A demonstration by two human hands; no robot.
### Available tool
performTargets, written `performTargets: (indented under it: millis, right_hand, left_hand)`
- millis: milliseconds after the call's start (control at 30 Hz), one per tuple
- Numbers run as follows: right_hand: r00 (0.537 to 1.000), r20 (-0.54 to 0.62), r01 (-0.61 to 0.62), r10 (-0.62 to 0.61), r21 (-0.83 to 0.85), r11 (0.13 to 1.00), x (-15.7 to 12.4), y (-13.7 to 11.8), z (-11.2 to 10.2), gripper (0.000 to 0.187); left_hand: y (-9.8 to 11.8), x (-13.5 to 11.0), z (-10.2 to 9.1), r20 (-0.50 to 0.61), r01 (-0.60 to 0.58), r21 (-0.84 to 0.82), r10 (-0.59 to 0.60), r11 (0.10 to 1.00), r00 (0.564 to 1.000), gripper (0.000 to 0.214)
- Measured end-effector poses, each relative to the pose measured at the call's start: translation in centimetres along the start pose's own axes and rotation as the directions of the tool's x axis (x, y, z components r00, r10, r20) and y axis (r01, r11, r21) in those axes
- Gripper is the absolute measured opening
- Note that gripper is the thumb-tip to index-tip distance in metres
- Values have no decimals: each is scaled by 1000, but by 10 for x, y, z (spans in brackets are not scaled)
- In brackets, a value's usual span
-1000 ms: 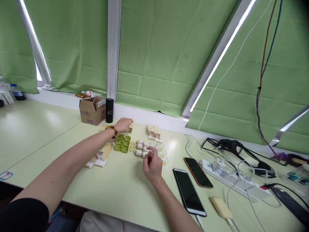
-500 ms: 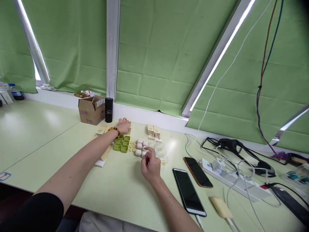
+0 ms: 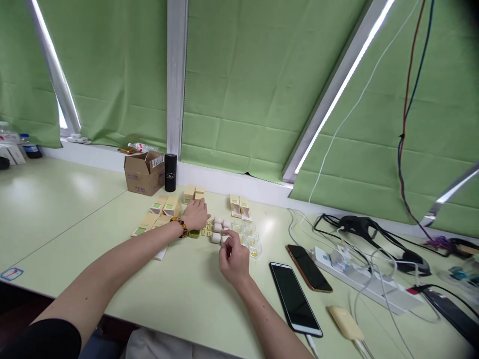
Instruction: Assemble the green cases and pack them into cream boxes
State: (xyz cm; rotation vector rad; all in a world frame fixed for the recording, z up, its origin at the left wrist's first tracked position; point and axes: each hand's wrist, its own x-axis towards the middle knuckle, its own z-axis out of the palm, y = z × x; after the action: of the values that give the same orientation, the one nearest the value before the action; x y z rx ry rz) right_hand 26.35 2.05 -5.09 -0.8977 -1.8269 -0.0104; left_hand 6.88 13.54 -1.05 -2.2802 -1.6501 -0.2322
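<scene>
My left hand (image 3: 196, 214), with a beaded bracelet (image 3: 179, 225) at the wrist, reaches over a group of small green square containers (image 3: 194, 233) and covers most of them. Its fingertips point down and away, largely hidden, so any grip is unclear. Small yellow pieces (image 3: 206, 228) lie just right of it. Beside them are several pale pink rounded pieces (image 3: 216, 237). My right hand (image 3: 235, 259) is low over the table near these, index finger stretched out and apart from the thumb, other fingers loosely curled; nothing shows in it. Clear cups (image 3: 254, 249) with yellow bits stand behind its right side.
Small cream boxes (image 3: 170, 205) stand left and behind; two open ones (image 3: 239, 205) are at the back. A cardboard carton (image 3: 144, 177) and black tumbler (image 3: 170, 172) stand far left. Two phones (image 3: 295, 296) (image 3: 309, 268), a power strip (image 3: 359, 276) and loose cables occupy the right.
My left hand has moved from the cream boxes at the back toward me and slightly right, over the green containers. Those back boxes are now uncovered. My right hand has barely moved.
</scene>
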Motion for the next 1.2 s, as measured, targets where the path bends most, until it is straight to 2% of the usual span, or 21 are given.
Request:
performTargets:
  millis: [300, 600, 833, 1033, 1200]
  right_hand:
    - [1000, -2, 12, -12, 1, 1000, 1, -1, 0, 35]
    - [1000, 18, 11, -11, -1, 1000, 1, -4, -1, 34]
    - [999, 52, -4, 4, 0, 1000, -2, -2, -1, 33]
    - [999, 45, 27, -27, -20, 999, -2, -2, -1, 33]
    - [994, 67, 94, -91, -51, 994, 0, -4, -1, 32]
  left_hand:
    - [5, 8, 7, 28, 118, -9, -118, 993, 993, 54]
    - [-3, 15, 14, 59, 161, -68, -157, 985, 986, 59]
    - [-2, 22, 11, 69, 182, -109, -175, 977, 982, 56]
    - [0, 19, -3, 56, 171, -152, -164, 974, 985, 54]
    - [13, -11, -35, -37, 50, -192, -58, 980, 998, 47]
